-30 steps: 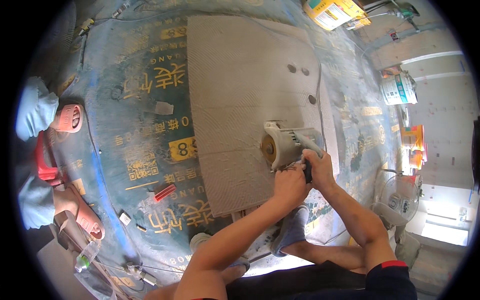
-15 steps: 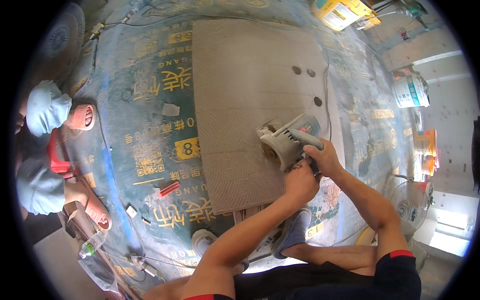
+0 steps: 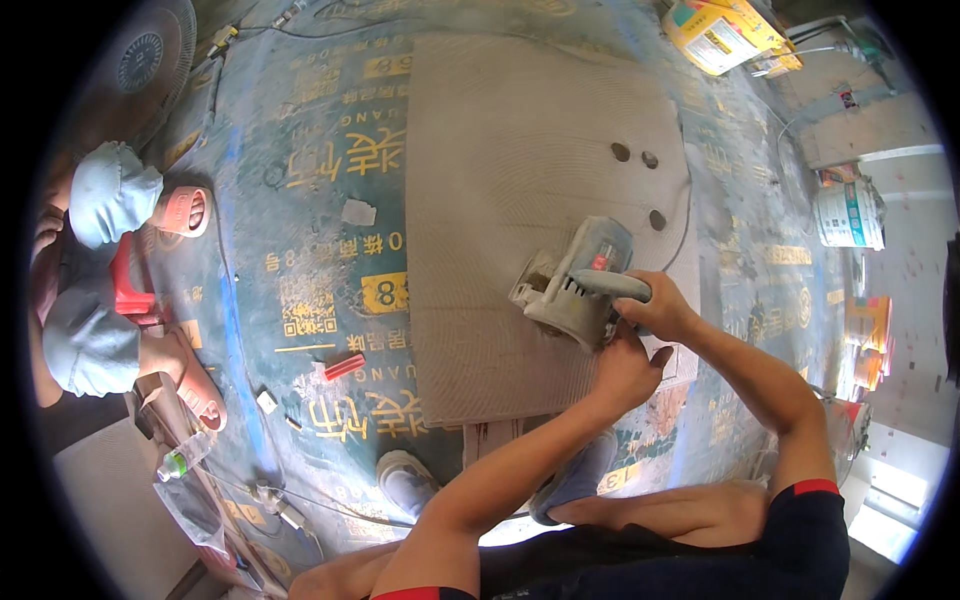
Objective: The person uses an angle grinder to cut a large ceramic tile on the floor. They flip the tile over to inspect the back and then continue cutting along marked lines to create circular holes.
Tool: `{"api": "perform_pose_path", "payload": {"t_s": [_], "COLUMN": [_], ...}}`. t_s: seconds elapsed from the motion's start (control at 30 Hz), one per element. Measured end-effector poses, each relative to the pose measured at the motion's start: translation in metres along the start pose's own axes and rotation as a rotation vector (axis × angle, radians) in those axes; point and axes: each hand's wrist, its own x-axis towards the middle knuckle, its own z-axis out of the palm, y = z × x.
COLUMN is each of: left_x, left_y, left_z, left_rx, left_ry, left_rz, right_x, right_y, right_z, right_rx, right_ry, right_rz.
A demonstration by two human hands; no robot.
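Observation:
A grey, dust-covered handheld circular saw (image 3: 575, 290) is over the lower right part of a large beige tile panel (image 3: 480, 200) with a ridged surface. My right hand (image 3: 660, 308) is wrapped round the saw's curved rear handle. Against the near side of the saw's body, my left hand (image 3: 625, 372) has its fingers curled in, while its thumb sticks out apart. The saw's body hides the left fingertips. Three dark round holes, one of them a hole (image 3: 657, 220) just beyond the saw, pierce the panel's right side.
A cable (image 3: 686, 200) runs along the panel's right edge. At left, another person's legs and pink slippers (image 3: 187, 212) show, near a red-and-white piece (image 3: 345, 367) on the floor. Buckets (image 3: 850, 213) line the right, and a yellow bucket (image 3: 715, 38) lies tilted at the back.
The saw has turned in my hands, its motor end now pointing more away from me. My left thumb has come away from the saw. The whole view has shifted slightly.

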Motion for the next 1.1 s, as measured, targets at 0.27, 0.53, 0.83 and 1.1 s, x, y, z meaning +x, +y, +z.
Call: {"api": "perform_pose_path", "payload": {"t_s": [0.27, 0.53, 0.83, 1.1], "left_x": [0.015, 0.037, 0.057, 0.072], "left_y": [0.003, 0.023, 0.037, 0.059], "left_z": [0.018, 0.025, 0.031, 0.04], "left_rx": [-0.018, -0.145, -0.408, -0.443], "left_ry": [0.15, 0.221, 0.295, 0.35], "left_rz": [0.054, -0.067, -0.047, 0.059], "right_x": [0.026, 0.054, 0.08, 0.086], "right_y": [-0.005, -0.028, -0.043, -0.07], "right_z": [-0.017, -0.033, -0.044, -0.075], "right_rx": [-0.161, -0.323, -0.455, -0.549], "right_ry": [-0.168, -0.376, -0.562, -0.583], "right_rz": [-0.146, -0.229, -0.296, -0.329]}}
